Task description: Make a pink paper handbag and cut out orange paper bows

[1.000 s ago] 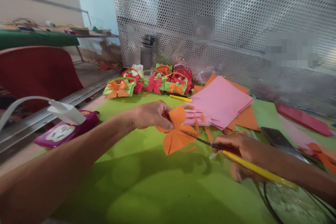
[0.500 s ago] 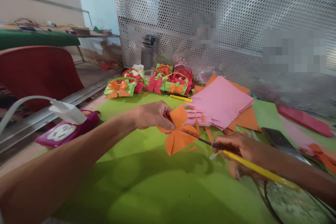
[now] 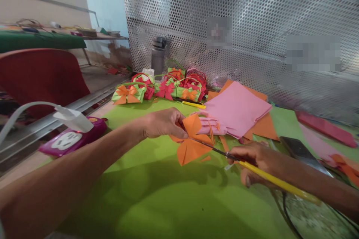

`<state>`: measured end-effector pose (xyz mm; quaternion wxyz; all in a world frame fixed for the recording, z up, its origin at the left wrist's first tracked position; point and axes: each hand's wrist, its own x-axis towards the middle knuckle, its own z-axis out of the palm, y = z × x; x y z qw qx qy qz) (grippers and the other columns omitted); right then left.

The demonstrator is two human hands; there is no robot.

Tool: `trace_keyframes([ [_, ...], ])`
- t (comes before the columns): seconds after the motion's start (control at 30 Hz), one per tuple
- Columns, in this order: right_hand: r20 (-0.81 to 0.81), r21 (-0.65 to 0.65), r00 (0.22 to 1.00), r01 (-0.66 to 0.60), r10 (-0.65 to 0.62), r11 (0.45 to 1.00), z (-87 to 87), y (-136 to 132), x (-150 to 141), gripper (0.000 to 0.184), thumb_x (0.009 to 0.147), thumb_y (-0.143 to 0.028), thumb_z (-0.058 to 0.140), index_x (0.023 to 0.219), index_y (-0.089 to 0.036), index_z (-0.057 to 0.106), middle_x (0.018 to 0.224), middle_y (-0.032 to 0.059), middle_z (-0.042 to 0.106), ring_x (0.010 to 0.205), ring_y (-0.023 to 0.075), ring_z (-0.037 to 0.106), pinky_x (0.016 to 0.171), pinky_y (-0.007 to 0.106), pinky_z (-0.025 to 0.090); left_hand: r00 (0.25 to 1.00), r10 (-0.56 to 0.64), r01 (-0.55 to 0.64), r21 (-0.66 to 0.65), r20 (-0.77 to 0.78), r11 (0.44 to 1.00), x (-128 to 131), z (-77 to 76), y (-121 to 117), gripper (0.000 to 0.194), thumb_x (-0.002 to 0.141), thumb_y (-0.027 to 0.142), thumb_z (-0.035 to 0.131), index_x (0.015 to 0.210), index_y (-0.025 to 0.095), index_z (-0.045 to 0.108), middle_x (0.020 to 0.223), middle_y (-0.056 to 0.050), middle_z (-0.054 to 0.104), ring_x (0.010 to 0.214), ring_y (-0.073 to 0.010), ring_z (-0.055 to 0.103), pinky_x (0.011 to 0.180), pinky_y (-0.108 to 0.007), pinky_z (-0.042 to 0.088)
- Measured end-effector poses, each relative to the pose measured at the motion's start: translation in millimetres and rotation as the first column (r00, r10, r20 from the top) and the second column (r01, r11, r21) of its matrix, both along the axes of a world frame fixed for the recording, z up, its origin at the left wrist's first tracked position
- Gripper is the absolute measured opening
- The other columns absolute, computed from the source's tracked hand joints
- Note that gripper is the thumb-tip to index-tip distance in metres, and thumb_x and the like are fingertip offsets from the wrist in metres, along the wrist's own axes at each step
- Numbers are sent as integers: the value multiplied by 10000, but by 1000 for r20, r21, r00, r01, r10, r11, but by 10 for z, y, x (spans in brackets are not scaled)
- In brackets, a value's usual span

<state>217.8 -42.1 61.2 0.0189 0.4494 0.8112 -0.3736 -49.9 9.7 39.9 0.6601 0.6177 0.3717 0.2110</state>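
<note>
Near the middle of the view, my left hand [image 3: 165, 123] pinches an orange paper cut-out [image 3: 188, 151] with several petal-like lobes. It is held a little above the green sheet. My right hand [image 3: 259, 162] grips scissors [image 3: 270, 177], seen nearly edge-on, with a long yellow handle and dark narrow blades. The blades point left and reach the cut-out between two lobes, close to its centre. Whether they are parted cannot be made out. Behind the cut-out lies a folded pink paper piece [image 3: 214, 125]. Small orange scraps [image 3: 205, 159] rest beside it.
Several small paper baskets [image 3: 127, 94] with bows stand at the back, near a grey bottle [image 3: 157, 56] and a yellow cutter [image 3: 193, 104]. Pink sheets [image 3: 238, 106] and a phone [image 3: 297, 149] lie right; a purple power strip [image 3: 71, 138] sits left. A perforated metal panel [image 3: 179, 18] rises behind.
Both hands stay almost in place, the scissors still at the cut-out. My right thumb has shifted slightly up and left, nearer the handle. The whole view has moved very little.
</note>
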Motion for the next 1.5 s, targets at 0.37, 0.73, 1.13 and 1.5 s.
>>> trace_keyframes([
  [0.37, 30, 71, 999, -21, 19, 997, -71, 21, 75, 349, 678, -513, 674, 741, -179, 594, 558, -67, 438, 516, 91, 364, 462, 212, 209, 1000, 16, -16, 25, -8, 1000, 13, -7, -1, 138, 514, 111, 665, 639, 151, 709, 565, 22, 660, 493, -78, 536, 480, -160, 391],
  [0.73, 78, 46, 997, -29, 25, 998, -75, 43, 73, 314, 675, -475, 692, 764, -184, 616, 575, -62, 521, 522, 93, 412, 451, 206, 227, 1000, 8, -7, 52, -23, 999, 0, -48, 15, 179, 527, 120, 659, 698, 141, 710, 586, 19, 648, 511, -79, 529, 507, -172, 396],
  [1.13, 81, 62, 997, -11, 6, 998, 11, -11, 15, 251, 674, -391, 717, 787, -172, 666, 576, -48, 575, 533, 104, 456, 459, 198, 277, 998, -21, 28, 111, -64, 993, -8, -72, 45, 198, 549, 138, 673, 744, 131, 704, 633, 9, 664, 552, -89, 557, 538, -182, 413],
  [1.5, 78, 135, 997, -30, 20, 990, -42, 44, 64, 352, 635, -520, 703, 735, -189, 638, 571, -42, 530, 531, 117, 425, 466, 206, 272, 996, -3, 17, 165, -86, 986, -3, -51, 21, 152, 572, 122, 655, 696, 177, 725, 611, 27, 673, 532, -90, 558, 512, -164, 404],
])
